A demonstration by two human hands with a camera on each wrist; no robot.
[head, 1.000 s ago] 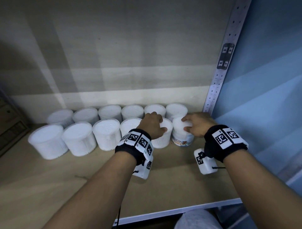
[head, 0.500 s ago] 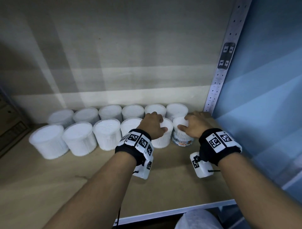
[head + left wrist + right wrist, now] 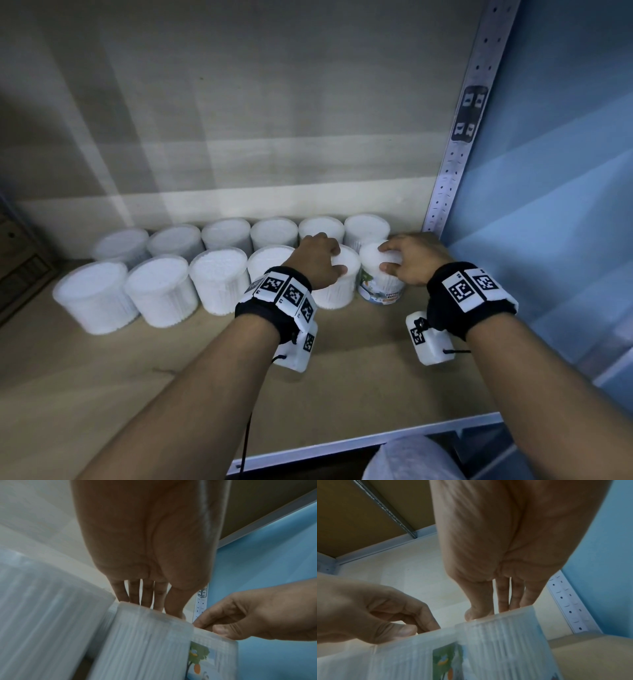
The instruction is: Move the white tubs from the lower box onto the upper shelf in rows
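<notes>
back: two rows of white tubs stand touching, filling the rear of the shelf to the wall | right: perforated metal upright and blue side panel close that side, just beside the last tub | left: cardboard box at the edge | front: bare shelf board open before the tubs | above: open
</notes>
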